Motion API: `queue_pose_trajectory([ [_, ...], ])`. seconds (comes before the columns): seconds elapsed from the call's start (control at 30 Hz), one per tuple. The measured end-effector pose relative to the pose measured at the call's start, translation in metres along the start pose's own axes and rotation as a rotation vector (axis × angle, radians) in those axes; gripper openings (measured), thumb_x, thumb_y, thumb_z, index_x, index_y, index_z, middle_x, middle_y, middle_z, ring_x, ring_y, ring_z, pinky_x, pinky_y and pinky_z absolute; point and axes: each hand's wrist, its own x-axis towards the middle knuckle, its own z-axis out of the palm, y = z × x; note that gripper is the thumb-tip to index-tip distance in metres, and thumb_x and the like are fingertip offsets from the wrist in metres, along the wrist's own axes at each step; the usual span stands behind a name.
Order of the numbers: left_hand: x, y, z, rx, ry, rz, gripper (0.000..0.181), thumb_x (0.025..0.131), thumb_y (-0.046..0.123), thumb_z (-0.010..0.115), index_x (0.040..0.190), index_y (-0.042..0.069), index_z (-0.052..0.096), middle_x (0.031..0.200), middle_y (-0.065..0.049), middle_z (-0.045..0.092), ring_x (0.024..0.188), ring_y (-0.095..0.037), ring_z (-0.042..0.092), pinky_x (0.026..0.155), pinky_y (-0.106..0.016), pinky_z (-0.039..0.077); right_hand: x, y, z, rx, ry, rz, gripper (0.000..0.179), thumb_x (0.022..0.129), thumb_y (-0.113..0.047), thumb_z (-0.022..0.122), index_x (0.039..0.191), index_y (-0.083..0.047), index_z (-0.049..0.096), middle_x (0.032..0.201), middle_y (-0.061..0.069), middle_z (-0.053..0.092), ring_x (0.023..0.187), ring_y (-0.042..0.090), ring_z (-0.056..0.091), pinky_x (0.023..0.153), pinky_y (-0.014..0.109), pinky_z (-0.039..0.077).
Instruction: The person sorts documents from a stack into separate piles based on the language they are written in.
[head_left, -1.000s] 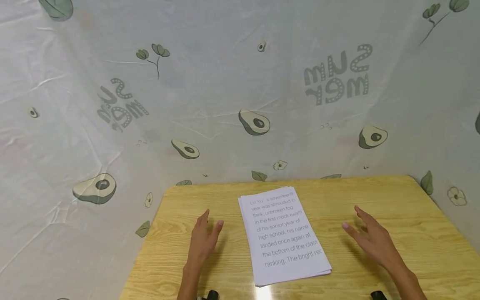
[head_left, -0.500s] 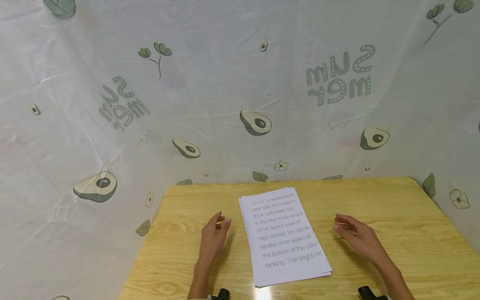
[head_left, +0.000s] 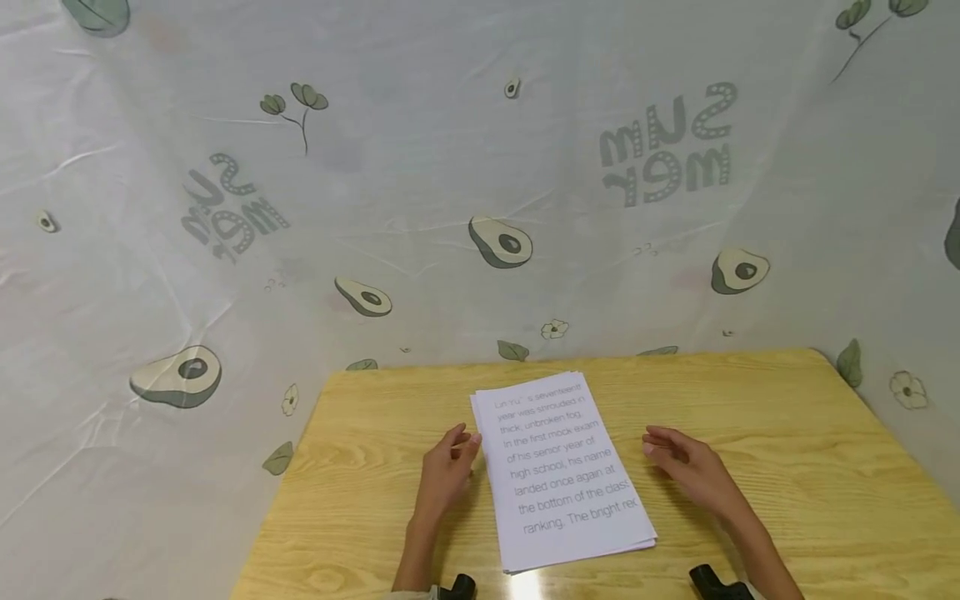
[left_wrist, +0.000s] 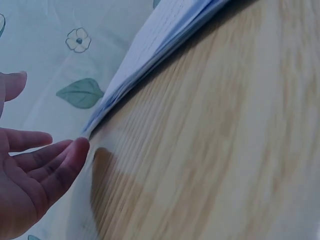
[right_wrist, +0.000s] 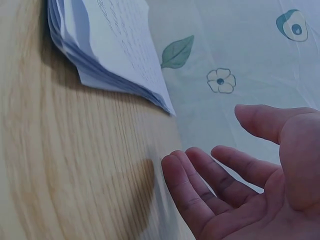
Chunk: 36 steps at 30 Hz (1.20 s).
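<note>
“On the table (head_left: 787,417), between left and right edges, with one end close to the far edge: a stack of paper (head_left: 566,479). Lying print side up, slightly askew to that edge, with sheets not quite flush at the corners. Which step, then?”

“Probably the approach, ahead of any grip. Toward the table's left edge, just beside the stack, the left hand (head_left: 442,471). Across from it, toward the right edge, the right hand (head_left: 697,475).”

“Touching anywhere?”

“On the right, no: a plain gap. On the left, impossible to tell, with fingertips right by the paper's edge in both views.”

“And the fingers?”

“Loosely bent on both sides, near one another with small gaps, and with thumbs held away. Pinching nothing.”

“Called for next?”

“Most likely, bringing both hands inward together, low enough to meet the sides of the whole stack and not just the top sheet. Best done evenly; otherwise liable to slide the paper toward one table edge, or to leave stray sheets poking out.”
</note>
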Motion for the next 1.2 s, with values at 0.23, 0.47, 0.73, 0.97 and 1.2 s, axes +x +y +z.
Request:
queue_pose_trajectory([
  [0.23,0.002,0.005,0.01,0.011,-0.026,-0.004,0.068,0.106,0.049,0.064,0.153,0.0,0.056,0.14,-0.023,0.068,0.114,-0.033,0.075,0.078,-0.028,0.065,0.0,-0.006,0.012,0.029,-0.039,0.02,0.063,0.111,-0.028,0.06,0.157,0.011,0.042,0.151,0.033,0.057,0.131,0.041,0.066,0.095,0.032,0.063],
  [0.47,0.007,0.006,0.015,0.001,-0.04,-0.011,0.068,0.106,0.05,0.064,0.153,0.002,0.056,0.141,-0.022,0.068,0.113,-0.031,0.075,0.078,-0.029,0.065,0.001,-0.006,0.017,0.038,-0.046,0.019,0.063,0.111,-0.025,0.06,0.156,0.015,0.041,0.151,0.036,0.055,0.134,0.044,0.063,0.094,0.032,0.064],
  [0.73,0.014,0.004,0.022,-0.03,-0.052,0.016,0.064,0.106,0.047,0.064,0.152,0.002,0.057,0.14,-0.021,0.07,0.111,-0.029,0.075,0.077,-0.028,0.064,0.001,-0.005,0.02,0.051,-0.025,0.029,0.061,0.111,-0.022,0.061,0.156,0.014,0.041,0.152,0.036,0.054,0.135,0.045,0.062,0.094,0.03,0.063],
  [0.97,0.02,0.007,0.034,-0.054,-0.062,0.079,0.058,0.107,0.038,0.065,0.149,-0.001,0.059,0.14,-0.02,0.07,0.119,-0.034,0.073,0.089,-0.034,0.065,0.0,-0.009,0.026,0.023,-0.007,0.037,0.062,0.11,-0.023,0.062,0.156,0.013,0.042,0.152,0.035,0.054,0.138,0.047,0.06,0.095,0.03,0.063],
  [1.2,0.02,0.009,0.043,-0.027,-0.042,0.073,0.05,0.106,0.03,0.067,0.147,0.001,0.062,0.14,-0.018,0.071,0.12,-0.033,0.073,0.097,-0.04,0.063,0.002,-0.014,0.029,-0.161,0.036,0.037,0.061,0.109,-0.031,0.063,0.154,0.008,0.05,0.146,0.028,0.063,0.13,0.042,0.065,0.099,0.041,0.06],
])
